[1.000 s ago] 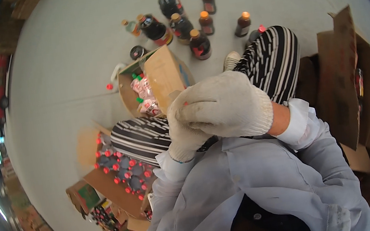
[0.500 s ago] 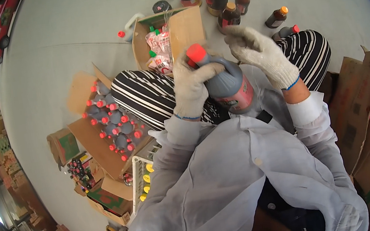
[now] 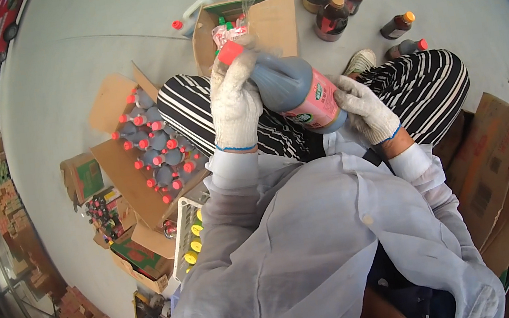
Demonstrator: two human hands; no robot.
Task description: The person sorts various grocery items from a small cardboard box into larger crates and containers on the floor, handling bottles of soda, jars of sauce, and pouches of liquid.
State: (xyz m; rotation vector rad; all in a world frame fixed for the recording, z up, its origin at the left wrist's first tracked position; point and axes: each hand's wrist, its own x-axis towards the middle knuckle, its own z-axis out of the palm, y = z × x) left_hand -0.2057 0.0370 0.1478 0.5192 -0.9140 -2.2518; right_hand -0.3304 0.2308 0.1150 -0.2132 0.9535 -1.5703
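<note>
A large dark grey plastic bottle (image 3: 286,85) with a red cap and a pink label lies tilted in front of me, its cap toward the upper left. My left hand (image 3: 236,102), in a white knitted glove, is closed around its neck and handle. The fingers of my right hand (image 3: 365,106), gloved the same way, curl against the label near the bottle's base. An open cardboard box (image 3: 274,27) holding red-and-white pouches with green caps stands just beyond the left hand.
To the left, a carton (image 3: 134,193) holds several red-capped bottles. Dark bottles with orange caps (image 3: 332,19) stand at the far right, and a red-capped bottle (image 3: 406,48) lies beside my knee. A white crate (image 3: 182,245) with yellow-capped items is at my left. Flattened cardboard (image 3: 493,169) leans at right.
The bottle has tipped over toward the left, its label now facing up. My right hand has come down from the air onto its lower end. My left hand has shifted left with the neck.
</note>
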